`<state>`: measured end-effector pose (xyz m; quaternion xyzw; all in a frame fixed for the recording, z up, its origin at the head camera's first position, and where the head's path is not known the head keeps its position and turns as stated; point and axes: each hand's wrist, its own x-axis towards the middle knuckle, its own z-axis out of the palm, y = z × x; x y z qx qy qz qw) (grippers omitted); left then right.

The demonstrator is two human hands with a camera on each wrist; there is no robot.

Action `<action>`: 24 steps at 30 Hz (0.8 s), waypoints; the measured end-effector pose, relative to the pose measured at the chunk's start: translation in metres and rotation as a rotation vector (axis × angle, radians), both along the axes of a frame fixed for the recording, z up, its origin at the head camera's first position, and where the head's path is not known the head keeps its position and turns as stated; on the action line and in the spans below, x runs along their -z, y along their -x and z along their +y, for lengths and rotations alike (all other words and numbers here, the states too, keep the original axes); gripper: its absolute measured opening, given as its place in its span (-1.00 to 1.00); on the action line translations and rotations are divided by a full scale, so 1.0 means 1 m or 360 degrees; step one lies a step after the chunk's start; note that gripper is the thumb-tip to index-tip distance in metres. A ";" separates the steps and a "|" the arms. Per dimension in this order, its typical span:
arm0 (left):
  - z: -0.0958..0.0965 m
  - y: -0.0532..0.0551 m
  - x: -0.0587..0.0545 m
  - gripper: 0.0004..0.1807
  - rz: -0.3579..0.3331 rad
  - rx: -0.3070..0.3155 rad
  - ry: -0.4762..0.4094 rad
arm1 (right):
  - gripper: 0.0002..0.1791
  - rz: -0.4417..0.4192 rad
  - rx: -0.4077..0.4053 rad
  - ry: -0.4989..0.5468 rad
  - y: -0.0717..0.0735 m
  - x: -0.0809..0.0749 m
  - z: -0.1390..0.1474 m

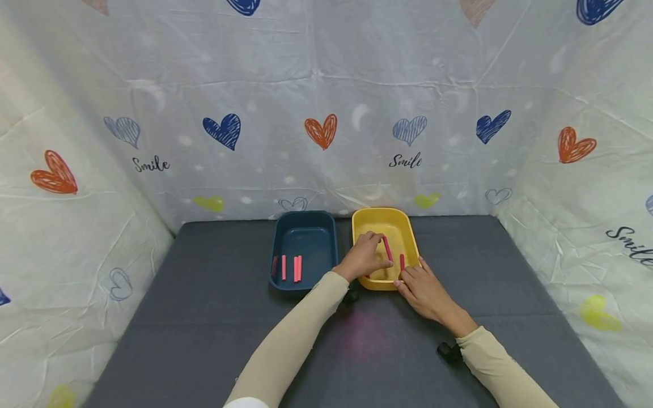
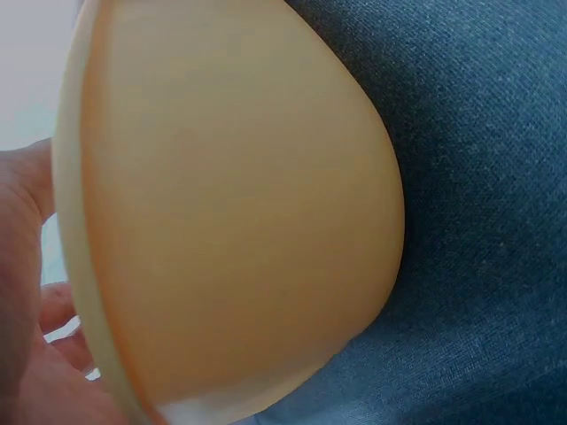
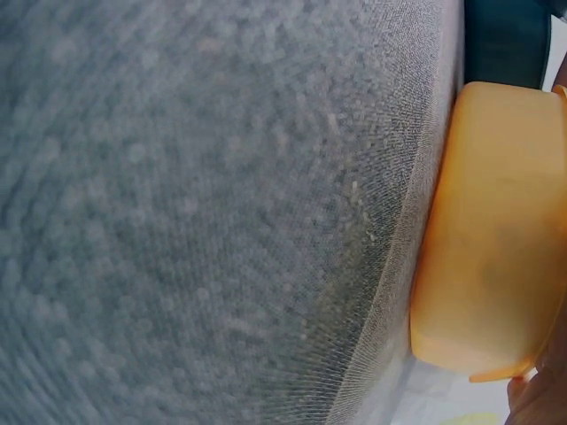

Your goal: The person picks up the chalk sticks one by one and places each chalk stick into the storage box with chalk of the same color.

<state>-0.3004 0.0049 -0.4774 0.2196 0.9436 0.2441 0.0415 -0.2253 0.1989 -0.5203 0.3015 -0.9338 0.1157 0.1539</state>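
My left hand (image 1: 364, 255) is over the yellow tray (image 1: 410, 245), pinching a thin red-pink stick (image 1: 387, 248) lengthwise between a fingertip and the thumb. At the tray's front right corner, my right hand (image 1: 425, 292) grips the rim, thumb on the outside and fingers over the edge. Another red stick (image 1: 402, 262) lies in the tray, its near end right at the right fingertips. To the left, a dark blue tray (image 1: 305, 216) holds three pink sticks (image 1: 283, 267) in its front half. In both wrist views the tray's outer wall (image 2: 239, 204) hides the sticks.
Both trays stand side by side at the back of a grey cloth-covered table (image 1: 214, 317). A white curtain (image 1: 347, 96) printed with hearts hangs behind and at both sides. Dark wrist devices (image 1: 449, 352) are worn near both cuffs.
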 end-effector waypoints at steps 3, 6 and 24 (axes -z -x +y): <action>0.002 0.001 0.001 -0.15 0.0006 -0.0005 0.0068 | -0.77 0.0010 -0.0003 -0.0004 0.000 -0.001 0.000; 0.004 0.001 0.001 -0.15 0.0006 -0.0011 0.0144 | -0.77 0.0011 -0.0003 -0.0008 0.000 -0.001 0.000; 0.011 -0.001 0.008 -0.17 0.0139 -0.0007 0.0491 | -0.77 0.0017 -0.0006 -0.0004 0.000 0.000 0.001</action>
